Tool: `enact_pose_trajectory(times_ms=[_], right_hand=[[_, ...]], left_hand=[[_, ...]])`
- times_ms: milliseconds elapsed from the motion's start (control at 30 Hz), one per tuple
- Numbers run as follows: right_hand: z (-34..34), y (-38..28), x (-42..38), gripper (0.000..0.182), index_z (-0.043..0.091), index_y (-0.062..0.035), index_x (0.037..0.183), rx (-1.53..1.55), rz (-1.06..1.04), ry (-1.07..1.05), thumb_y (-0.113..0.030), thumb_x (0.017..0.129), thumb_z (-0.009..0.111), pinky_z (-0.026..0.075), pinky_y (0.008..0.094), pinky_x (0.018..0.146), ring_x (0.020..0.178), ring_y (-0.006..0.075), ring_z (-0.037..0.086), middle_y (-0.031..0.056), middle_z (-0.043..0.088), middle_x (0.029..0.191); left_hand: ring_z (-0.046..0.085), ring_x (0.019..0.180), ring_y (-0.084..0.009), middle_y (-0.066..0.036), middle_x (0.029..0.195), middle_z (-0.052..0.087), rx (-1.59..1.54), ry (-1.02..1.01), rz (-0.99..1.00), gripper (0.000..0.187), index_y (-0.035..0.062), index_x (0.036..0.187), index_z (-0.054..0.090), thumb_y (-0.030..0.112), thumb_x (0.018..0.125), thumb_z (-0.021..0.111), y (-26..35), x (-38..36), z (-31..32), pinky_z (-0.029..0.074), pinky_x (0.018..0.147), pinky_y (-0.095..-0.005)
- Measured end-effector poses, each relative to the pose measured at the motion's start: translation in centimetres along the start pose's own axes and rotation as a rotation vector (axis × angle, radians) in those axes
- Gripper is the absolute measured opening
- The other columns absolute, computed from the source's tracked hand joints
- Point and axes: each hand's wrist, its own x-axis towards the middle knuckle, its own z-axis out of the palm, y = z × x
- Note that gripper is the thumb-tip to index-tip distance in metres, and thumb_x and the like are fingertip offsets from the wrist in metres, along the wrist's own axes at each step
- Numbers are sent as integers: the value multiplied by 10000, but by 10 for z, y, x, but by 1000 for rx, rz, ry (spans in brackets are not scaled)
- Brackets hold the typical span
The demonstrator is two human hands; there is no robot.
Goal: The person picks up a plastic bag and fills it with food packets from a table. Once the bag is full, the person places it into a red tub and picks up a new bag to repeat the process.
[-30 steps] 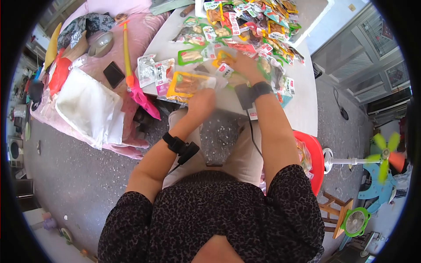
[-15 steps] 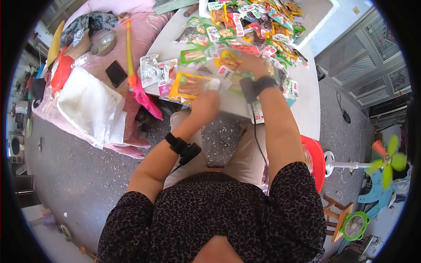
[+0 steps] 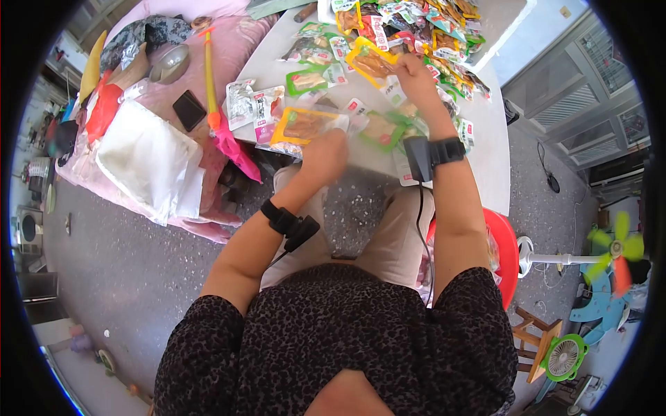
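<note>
Packets [image 3: 269, 111] across my table [image 3: 482, 163]
Heap [image 3: 409, 26] towards the far edge, loose packets by the near left corner; phone [image 3: 189, 111] on the cloth [image 3: 232, 38] to my left, tub [image 3: 510, 256] by the near right corner

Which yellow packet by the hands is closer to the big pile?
The yellow packet pinched in the right hand, beside the big pile. The other yellow packet, at the left hand, is near the front edge of the table.
</note>
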Motion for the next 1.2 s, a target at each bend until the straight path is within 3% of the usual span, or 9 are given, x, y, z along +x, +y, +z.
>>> enact_pose_trajectory(times_ms=[133,233,467,600,700,800,900,1000,1200], right_hand=[[-33,-10,-50,51,501,-41,712,375,215,-75,-76,738,528,359,214,507,563,84,454,-5,494,628],[-46,-8,-86,54,509,-29,723,565,413,-264,-76,737,533,333,177,502,587,30,418,-39,478,646],[-13,-34,-108,41,535,-36,719,529,494,-424,-74,723,547,357,199,522,597,54,441,-23,502,661],[16,-24,-99,65,552,-21,752,414,322,-552,-80,726,538,385,208,557,639,74,475,7,535,694],[37,-35,-93,117,555,1,807,704,511,-499,-76,721,535,410,224,591,682,105,513,45,554,748],[46,-55,-96,164,545,22,864,943,746,-357,-58,722,523,435,246,610,698,138,542,76,558,810],[47,-55,-112,253,503,24,963,1330,752,-374,-52,722,517,459,262,582,693,152,556,91,555,840],[34,-71,-124,324,459,25,1033,809,763,-373,-46,720,502,468,264,542,675,168,561,91,549,827],[50,-90,-114,364,407,24,1079,745,870,-238,-33,723,454,451,257,491,632,172,556,89,538,794]], left_hand=[[517,685,-342,-169,708,536,-113,63,16,110,32,749,487,133,751,442,2,3,-9,400,572,-414],[516,689,-341,-168,712,534,-155,88,34,121,35,754,486,146,749,440,-1,5,-10,395,584,-416],[519,700,-323,-153,718,534,-1,46,11,131,43,761,491,161,739,438,11,2,-16,396,596,-418],[539,688,-304,-136,722,543,235,-55,-9,115,42,754,500,143,718,459,30,0,-27,420,587,-407],[532,632,-326,-142,695,542,164,68,168,106,49,730,476,154,716,468,21,-2,-15,419,555,-434],[530,620,-333,-141,687,535,196,92,167,90,47,727,473,136,711,465,21,-5,-14,423,542,-432],[530,606,-333,-140,688,531,178,119,172,80,47,726,473,126,710,467,16,-6,-15,427,536,-428],[530,602,-330,-138,694,529,159,109,170,86,47,722,472,131,708,477,14,-7,-15,427,532,-425],[522,625,-317,-129,674,514,150,106,198,98,48,708,468,136,691,509,15,-9,-11,419,535,-411]])
